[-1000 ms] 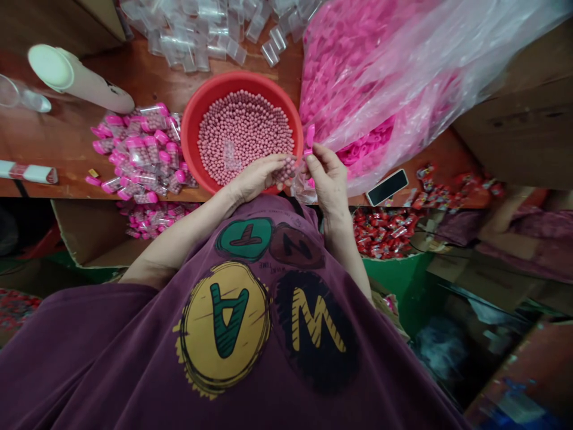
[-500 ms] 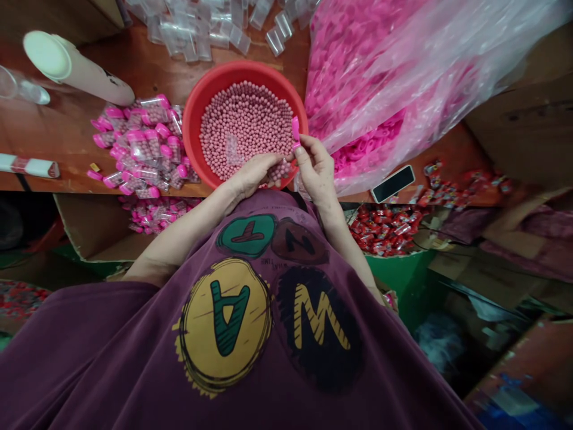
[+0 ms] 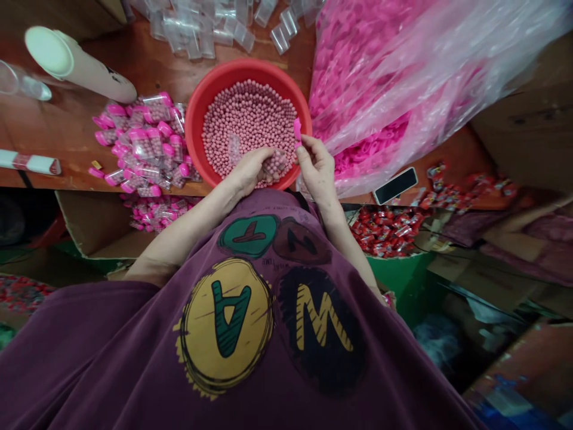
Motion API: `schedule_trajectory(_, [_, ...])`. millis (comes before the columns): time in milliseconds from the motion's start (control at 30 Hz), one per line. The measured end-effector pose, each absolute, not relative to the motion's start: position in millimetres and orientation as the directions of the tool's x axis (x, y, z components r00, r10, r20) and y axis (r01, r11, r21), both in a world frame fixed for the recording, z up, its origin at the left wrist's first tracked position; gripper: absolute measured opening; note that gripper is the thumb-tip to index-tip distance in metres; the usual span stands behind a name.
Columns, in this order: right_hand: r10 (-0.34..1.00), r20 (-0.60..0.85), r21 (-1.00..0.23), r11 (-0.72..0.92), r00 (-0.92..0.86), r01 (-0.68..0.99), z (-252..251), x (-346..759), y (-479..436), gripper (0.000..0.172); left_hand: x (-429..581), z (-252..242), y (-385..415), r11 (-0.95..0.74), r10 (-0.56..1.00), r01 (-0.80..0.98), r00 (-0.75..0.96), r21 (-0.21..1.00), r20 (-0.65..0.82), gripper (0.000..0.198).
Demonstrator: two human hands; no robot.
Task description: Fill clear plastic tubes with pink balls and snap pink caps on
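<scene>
Left hand, gripping round pink beads, and right hand, pinching a pink plastic cap, moved inward over the red plastic bowl near the surface's front edge, still apart.

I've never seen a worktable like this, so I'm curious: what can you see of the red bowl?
The round, red, plastic-looking bowl has a smooth rim and sloping wall. It sits upright on the reddish-brown, wooden-looking table, near its edge, between a pile of pink-capped clear containers and a clear plastic bag of pink pieces. Small round pink beads cover its bottom, with a clear container among them. The left hand and right hand overlap its rim; contact is unclear.
</scene>
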State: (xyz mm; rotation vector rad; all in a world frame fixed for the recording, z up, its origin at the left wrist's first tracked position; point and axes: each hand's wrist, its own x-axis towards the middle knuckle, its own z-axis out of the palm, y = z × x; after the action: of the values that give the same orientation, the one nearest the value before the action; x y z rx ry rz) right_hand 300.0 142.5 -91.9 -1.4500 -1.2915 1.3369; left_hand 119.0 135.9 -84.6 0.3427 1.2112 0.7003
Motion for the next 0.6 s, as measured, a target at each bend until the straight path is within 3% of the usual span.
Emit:
schedule_trajectory(200, [0.971,-0.238,-0.966,-0.238,0.014,0.098,-103.0,299.7,142.2,0.061,113.9,-73.2,139.4,0.743,0.663,-0.356,0.282,0.566,-0.693,0.051])
schedule_trajectory(400, [0.95,-0.308,-0.949,-0.311,0.044,0.055,-101.3,304.3,139.1,0.058,114.9,-65.7,134.1,0.707,0.702,-0.4,0.298,0.583,-0.647,0.081])
schedule_trajectory(600, [0.94,-0.34,-0.939,-0.34,0.015,0.052,-96.3,303.2,135.1,0.061,118.3,-65.7,129.4,0.692,0.72,-0.395,0.322,0.603,-0.615,0.085])
